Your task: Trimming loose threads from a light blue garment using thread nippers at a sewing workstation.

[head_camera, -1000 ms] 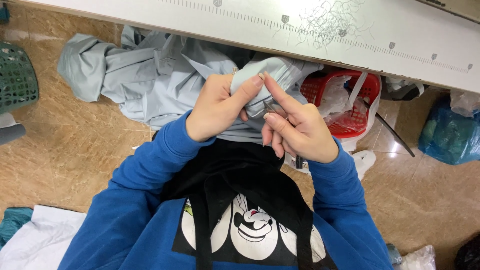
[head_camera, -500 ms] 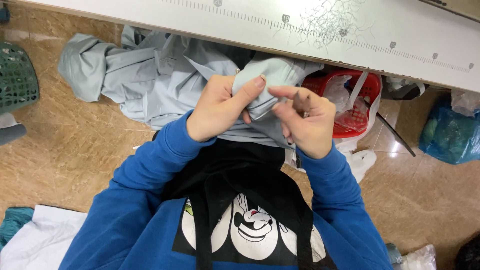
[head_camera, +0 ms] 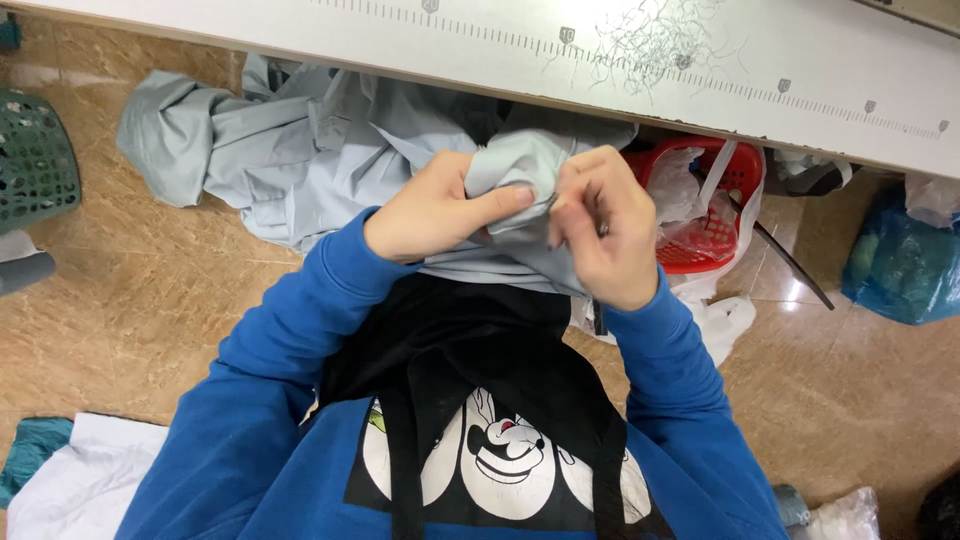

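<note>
Left hand (head_camera: 435, 205) and right hand (head_camera: 600, 235), both closed, pinch a bunched fold of grey cloth (head_camera: 520, 165) below the desk (head_camera: 500, 45) edge.

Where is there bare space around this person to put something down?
Bare floor shows between the green basket and the grey cloth pile. More lies right of the red basket, before the blue bag. The white table is bare left of the thread scraps. It is crowded where left hand and right hand pinch the cloth.
</note>
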